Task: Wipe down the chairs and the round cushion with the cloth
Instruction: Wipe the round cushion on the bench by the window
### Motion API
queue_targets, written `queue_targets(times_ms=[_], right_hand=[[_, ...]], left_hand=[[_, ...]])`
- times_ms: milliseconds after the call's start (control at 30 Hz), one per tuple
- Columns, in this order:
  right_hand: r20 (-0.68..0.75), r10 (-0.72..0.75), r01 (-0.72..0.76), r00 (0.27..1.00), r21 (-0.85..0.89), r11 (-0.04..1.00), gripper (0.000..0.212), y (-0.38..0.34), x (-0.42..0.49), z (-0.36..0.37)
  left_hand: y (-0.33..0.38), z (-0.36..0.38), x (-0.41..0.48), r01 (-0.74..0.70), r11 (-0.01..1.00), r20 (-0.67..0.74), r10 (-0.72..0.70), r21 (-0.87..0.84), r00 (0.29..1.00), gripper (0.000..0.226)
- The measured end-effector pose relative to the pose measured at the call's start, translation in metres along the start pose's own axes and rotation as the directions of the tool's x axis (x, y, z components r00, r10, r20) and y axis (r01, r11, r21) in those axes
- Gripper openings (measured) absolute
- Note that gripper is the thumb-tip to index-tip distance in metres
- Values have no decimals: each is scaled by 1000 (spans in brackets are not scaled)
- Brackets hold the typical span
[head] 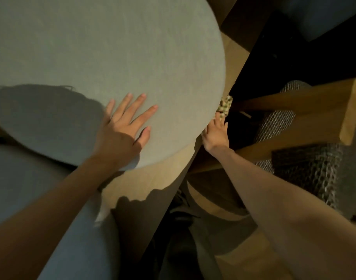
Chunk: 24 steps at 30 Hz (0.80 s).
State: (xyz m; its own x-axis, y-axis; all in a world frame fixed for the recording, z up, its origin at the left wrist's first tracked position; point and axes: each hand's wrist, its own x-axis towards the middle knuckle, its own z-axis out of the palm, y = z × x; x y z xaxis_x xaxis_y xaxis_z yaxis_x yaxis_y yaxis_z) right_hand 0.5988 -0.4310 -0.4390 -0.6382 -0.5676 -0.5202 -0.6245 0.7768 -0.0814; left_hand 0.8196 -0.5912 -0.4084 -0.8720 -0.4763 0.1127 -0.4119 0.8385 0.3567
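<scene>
The round grey cushion [104, 53] fills the upper left of the head view. My left hand [124, 126] lies flat on its near part with fingers spread. My right hand [216, 134] reaches down along the cushion's right rim and holds a patterned green-and-cream cloth [225, 107] against the edge. Most of the cloth is hidden behind the rim and my fingers. A wooden chair [306, 118] with a woven seat stands to the right, its armrest just beyond my right hand.
A tan wooden surface [152, 184] shows under the cushion's near edge. A second grey cushion [21, 178] lies at the lower left. The woven chair seat [314, 170] sits at the right, with a dark gap behind it. Wood flooring runs along the bottom.
</scene>
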Motion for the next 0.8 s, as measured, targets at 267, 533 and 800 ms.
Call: queue_targets(times_ms=[267, 533, 800], right_hand=[[72, -74, 82, 995, -109, 991, 54, -50, -105, 79], [122, -302, 318, 946, -149, 936, 57, -120, -167, 126], [290, -623, 680, 726, -434, 591, 53, -110, -163, 124]], left_hand=[[10, -30, -91, 115, 992, 162, -107, -43, 981, 50], [7, -52, -192, 358, 934, 74, -356, -11, 931, 52], [35, -39, -256, 447, 884, 41, -455, 137, 889, 51]])
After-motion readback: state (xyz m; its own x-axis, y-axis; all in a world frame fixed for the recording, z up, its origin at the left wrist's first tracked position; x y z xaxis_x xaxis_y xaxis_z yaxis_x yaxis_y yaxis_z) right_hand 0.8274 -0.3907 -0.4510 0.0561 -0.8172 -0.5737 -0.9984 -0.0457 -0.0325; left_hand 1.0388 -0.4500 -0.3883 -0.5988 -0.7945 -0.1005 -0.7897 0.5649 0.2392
